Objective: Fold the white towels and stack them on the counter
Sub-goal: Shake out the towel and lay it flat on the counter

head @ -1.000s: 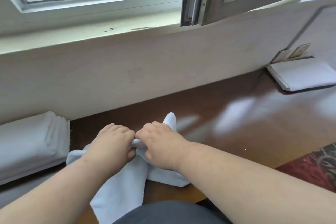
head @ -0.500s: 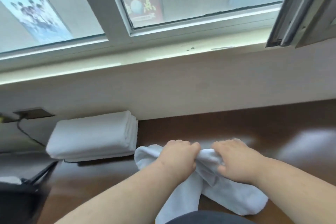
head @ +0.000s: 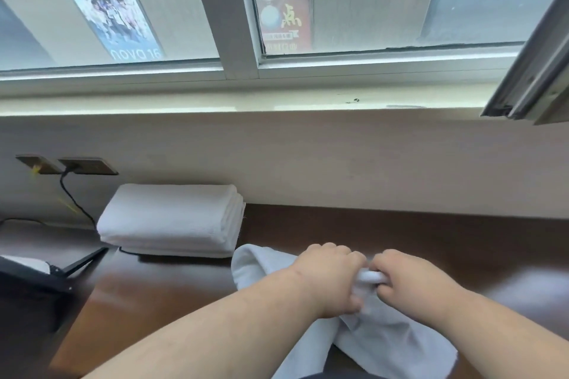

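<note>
Now both hands (head: 372, 278) grip towel (head: 397, 344) edge; counter (head: 431, 240) open rightward.

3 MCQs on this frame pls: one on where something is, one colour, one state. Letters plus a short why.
1. Where is the folded stack of towels?
A. on the windowsill
B. on the counter, against the wall, to the left of the hands
C. on the person's lap

2. What colour is the counter?
A. dark brown
B. white
C. green

3. What state is the loose towel in?
A. folded flat on the stack
B. bunched, gripped by the left hand and the right hand
C. hanging from the window

Answers
1. B: the stack sits under the wall sockets, left of both hands.
2. A: glossy brown wood shows around the towels.
3. B: both fists close on crumpled cloth.
</note>
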{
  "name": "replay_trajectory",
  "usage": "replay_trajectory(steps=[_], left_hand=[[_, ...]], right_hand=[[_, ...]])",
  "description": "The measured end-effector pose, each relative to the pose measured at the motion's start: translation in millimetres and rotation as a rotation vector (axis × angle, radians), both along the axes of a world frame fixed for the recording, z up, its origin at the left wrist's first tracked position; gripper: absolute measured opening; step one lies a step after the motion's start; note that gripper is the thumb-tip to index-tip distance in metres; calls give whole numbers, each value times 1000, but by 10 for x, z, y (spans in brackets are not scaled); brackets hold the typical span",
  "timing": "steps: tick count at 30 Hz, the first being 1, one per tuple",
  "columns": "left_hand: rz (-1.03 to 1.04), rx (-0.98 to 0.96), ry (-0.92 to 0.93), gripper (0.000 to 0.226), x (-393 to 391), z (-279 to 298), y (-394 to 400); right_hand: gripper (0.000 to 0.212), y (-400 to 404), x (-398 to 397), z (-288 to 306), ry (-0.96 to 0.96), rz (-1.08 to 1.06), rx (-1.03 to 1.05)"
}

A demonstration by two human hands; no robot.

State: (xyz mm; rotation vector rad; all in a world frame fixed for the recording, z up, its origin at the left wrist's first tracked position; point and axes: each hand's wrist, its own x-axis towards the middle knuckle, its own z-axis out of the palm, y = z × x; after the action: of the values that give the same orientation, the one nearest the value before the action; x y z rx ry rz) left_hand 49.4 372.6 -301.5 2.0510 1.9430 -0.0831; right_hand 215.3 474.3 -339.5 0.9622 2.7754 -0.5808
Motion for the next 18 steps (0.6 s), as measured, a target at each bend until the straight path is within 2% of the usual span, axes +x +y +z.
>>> replay_trajectory(steps=[2,4,7,9,13,16,18], left_hand=[[81,-19,-92,43,114,44,123],[184,-128,-143,42,173,89,281],[135,-246,-59,15,209,137,493],[163,-252,-53,16,211,182,569],[290,-150,-150,13,193,234,674],[329,-159,-143,15,188,228,789],[380,-181,-175,18,172,225,861]], right_hand=[[8,23,-13,30,49,-33,-54],[7,80,19,40,139,-125,-143],[11,154,133,3,354,-291,-304],[17,185,197,-36,444,-387,-410],[30,261,306,-226,457,-564,-817],[47,225,433,-450,503,-581,-1142],[56,157,506,-553,492,-613,-1197]])
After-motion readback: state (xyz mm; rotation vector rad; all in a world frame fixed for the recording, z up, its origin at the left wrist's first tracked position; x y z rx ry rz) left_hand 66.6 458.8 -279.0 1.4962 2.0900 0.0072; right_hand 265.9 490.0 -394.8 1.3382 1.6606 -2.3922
